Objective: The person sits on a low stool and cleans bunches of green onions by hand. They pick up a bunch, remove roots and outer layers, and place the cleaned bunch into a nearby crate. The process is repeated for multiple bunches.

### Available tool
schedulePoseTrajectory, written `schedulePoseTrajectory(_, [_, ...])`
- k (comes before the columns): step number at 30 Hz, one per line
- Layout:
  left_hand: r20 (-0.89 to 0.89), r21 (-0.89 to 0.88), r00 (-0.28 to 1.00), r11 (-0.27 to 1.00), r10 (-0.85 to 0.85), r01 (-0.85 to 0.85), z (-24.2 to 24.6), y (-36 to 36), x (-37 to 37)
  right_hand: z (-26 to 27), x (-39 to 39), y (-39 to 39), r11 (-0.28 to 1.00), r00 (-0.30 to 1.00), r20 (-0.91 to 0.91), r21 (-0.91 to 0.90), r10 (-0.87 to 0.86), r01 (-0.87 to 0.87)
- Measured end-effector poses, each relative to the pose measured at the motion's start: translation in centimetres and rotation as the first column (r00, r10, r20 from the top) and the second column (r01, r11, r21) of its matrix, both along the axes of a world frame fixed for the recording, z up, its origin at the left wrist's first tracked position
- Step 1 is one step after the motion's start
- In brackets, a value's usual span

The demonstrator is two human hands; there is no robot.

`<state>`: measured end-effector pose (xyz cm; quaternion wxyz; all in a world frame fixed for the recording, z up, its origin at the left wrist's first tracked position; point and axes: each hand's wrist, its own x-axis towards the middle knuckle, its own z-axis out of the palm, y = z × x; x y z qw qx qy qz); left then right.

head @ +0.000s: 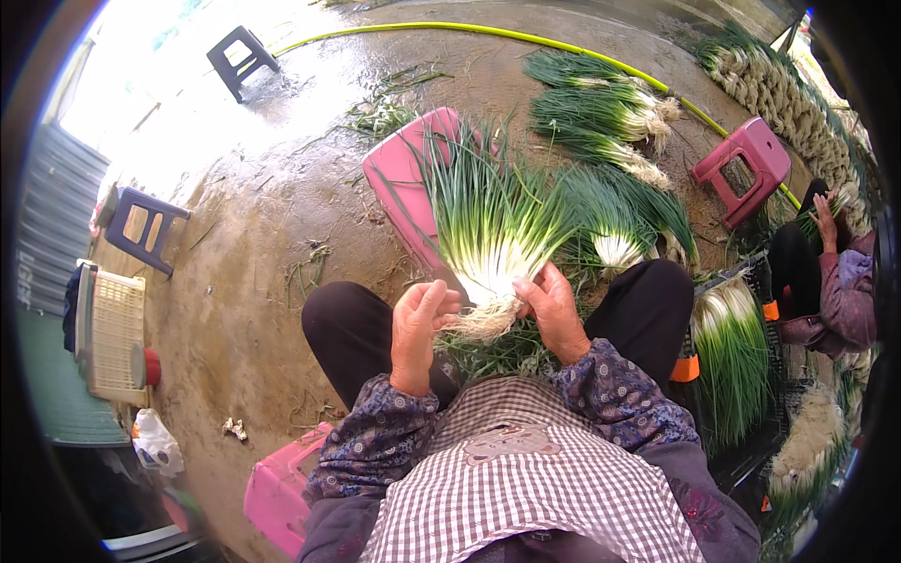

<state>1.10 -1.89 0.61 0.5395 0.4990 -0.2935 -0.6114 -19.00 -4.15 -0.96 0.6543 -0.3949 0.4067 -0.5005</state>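
A fanned bunch of green onions (486, 246) lies with its leaves over a pink plastic stool (401, 183), its roots towards me. My right hand (556, 310) grips the white stems at their right side, thumb on top. At the left of the roots is my left hand (422, 327), fingers curled; whether it pinches any roots cannot be told. Loose green trimmings (500, 355) lie below the bunch, between my knees. Another bunch of green onions (619, 225) rests just right of the stool, and more bunches (605, 112) lie on the wet floor beyond.
A black crate (774, 352) of green onions stands by my right knee. A co-worker (845, 295) sits at the far right. A yellow hose (450, 27) crosses the floor. Other stools stand around: pink (750, 165), dark (239, 60) and blue-grey (144, 222). Root-on onions (781, 91) are piled at upper right.
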Motion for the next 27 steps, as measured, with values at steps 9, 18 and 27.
schedulePoseTrajectory(9, [-0.416,0.043,0.869,0.949,-0.266,0.311,-1.8,2.1,-2.5,-1.5,1.3,1.1,0.965,0.977,-0.132,0.226,0.168,-0.136])
schedulePoseTrajectory(18, [-0.402,0.120,0.887,0.947,-0.227,0.297,-5.0,1.9,-2.1,-0.6,-0.9,0.7,0.949,0.685,-0.688,-0.316,-0.240,0.015])
schedulePoseTrajectory(27, [-0.309,0.130,0.939,0.971,-0.150,0.198,-2.4,2.4,-2.2,1.6,1.0,0.6,0.955,0.933,-0.328,-0.197,0.148,-0.221])
